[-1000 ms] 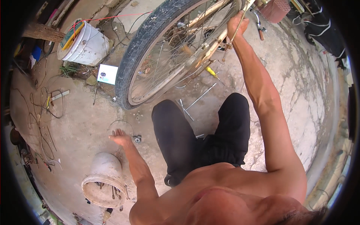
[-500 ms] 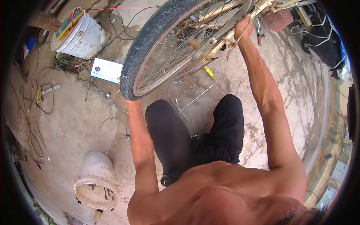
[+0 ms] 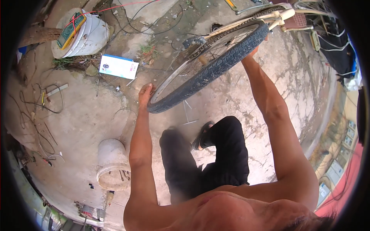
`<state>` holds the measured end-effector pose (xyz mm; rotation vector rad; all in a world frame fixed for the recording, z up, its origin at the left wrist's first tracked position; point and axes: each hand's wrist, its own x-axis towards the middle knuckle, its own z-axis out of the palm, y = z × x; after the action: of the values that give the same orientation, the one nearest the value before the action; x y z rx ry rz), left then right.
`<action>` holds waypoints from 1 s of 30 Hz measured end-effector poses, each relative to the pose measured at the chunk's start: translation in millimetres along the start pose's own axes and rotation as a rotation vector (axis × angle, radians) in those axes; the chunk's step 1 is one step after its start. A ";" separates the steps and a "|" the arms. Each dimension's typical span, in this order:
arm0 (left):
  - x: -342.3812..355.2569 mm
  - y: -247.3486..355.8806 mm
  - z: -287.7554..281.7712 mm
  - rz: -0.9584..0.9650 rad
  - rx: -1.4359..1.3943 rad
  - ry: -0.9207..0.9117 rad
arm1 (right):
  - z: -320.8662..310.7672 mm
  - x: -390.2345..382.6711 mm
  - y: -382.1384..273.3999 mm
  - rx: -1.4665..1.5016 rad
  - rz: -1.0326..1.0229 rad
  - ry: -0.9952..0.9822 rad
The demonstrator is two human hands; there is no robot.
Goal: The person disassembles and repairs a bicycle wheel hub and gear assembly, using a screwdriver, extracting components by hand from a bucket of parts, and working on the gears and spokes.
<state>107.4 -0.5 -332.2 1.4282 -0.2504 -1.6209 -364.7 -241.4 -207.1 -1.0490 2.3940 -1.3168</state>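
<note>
A bicycle wheel with a black knobbly tyre [image 3: 216, 75] hangs tilted above the ground, lower at its left end. Its chain [image 3: 231, 27] and the cream frame [image 3: 284, 15] lie on the far side and upper right. At the low left end, my left hand [image 3: 145, 94] grips the wheel, thumb by the rim and fingers partly hidden. My right hand [image 3: 251, 54] reaches up to the bicycle near the wheel's right end, mostly hidden behind the tyre. On the ground below the wheel, a T-shaped metal wrench [image 3: 189, 115] lies near my foot.
A white bucket [image 3: 94, 36] carries a yellow-green multimeter [image 3: 71, 31] at the upper left, with a white-blue box [image 3: 118, 67] nearby. A second bucket [image 3: 111, 154] lies tipped, tools inside. Loose cables [image 3: 42, 100] cross the left ground. Dark wrapped goods [image 3: 333, 46] stand far right.
The bicycle has swung round and tilted, so the tyre now runs along its near side and the chain shows beyond. My left hand has moved up and right with the wheel.
</note>
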 end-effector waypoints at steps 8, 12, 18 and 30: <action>-20.5 113.2 87.9 -0.097 0.676 -0.079 | -13.1 -7.1 -0.2 0.025 0.074 -0.124; 4.0 172.6 171.7 0.024 0.683 -0.173 | -8.4 -5.2 -0.2 0.019 0.136 -0.145; 47.4 202.4 269.1 -0.006 0.717 -0.314 | -5.5 -14.3 1.3 -0.002 0.207 -0.186; 141.4 188.4 279.2 -0.384 0.896 -0.647 | -18.1 -7.8 -7.1 -0.073 0.287 -0.150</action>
<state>-24.8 -320.5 -215.5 1.5750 -1.2664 -2.4293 -364.5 -226.8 -192.0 -0.7547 2.3851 -1.0231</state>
